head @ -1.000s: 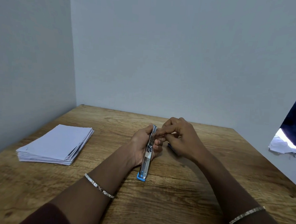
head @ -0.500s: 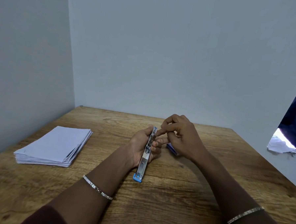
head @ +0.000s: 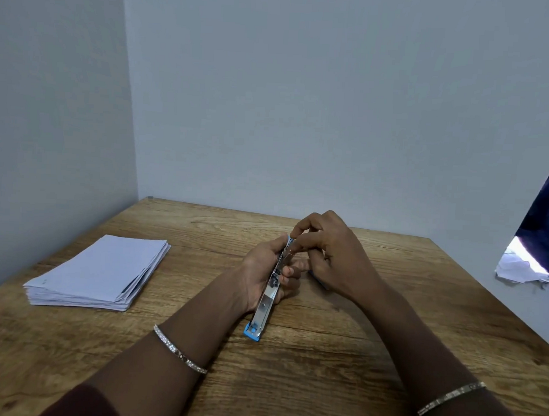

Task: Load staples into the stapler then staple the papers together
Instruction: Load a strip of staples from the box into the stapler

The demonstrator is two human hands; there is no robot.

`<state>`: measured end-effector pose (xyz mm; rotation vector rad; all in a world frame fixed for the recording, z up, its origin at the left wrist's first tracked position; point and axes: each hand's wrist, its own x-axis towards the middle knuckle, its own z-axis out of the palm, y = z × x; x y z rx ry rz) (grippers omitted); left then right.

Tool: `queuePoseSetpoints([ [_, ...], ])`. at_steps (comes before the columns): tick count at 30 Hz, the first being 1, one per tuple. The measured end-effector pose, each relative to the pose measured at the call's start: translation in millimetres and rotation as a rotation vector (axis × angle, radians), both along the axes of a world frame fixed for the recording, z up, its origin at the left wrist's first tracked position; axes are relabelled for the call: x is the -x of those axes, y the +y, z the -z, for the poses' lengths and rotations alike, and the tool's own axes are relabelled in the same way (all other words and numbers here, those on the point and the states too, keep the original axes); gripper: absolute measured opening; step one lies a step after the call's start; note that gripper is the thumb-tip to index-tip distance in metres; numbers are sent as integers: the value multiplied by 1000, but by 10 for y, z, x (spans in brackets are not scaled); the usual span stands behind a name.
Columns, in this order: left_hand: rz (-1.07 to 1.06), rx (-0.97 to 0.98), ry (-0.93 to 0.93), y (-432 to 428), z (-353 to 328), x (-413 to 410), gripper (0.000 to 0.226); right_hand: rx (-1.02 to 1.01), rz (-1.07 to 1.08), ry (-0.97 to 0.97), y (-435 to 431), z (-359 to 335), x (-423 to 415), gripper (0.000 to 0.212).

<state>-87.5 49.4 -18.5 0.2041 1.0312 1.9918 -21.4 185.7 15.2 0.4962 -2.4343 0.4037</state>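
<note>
left hand [head: 260, 270] is gripping the stapler [head: 270, 290] at centre, fingers [head: 290, 272] curling round its metal channel, blue end pointing to 6 o'clock. right hand [head: 331, 258] is pinching its 12 o'clock tip, fingertips [head: 300, 237] narrow; staples too small to tell. judging: levelling the channel and feeding straight is looking key. papers [head: 101, 272] are lying at 9 o'clock, well apart.

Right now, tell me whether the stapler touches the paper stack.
Apart. The head view shows bare wooden table between the stapler, gripped by the left hand, and the paper stack at the left.
</note>
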Motion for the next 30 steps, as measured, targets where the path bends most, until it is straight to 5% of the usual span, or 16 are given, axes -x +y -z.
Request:
queuePoseSetpoints([
  [24,217,30,99,-137,-74,-11,46,1,133,-60,178,53,56,52],
  [30,149,-20,70,-148,-116,-26,56,172,36,-43,131,28,57,50],
])
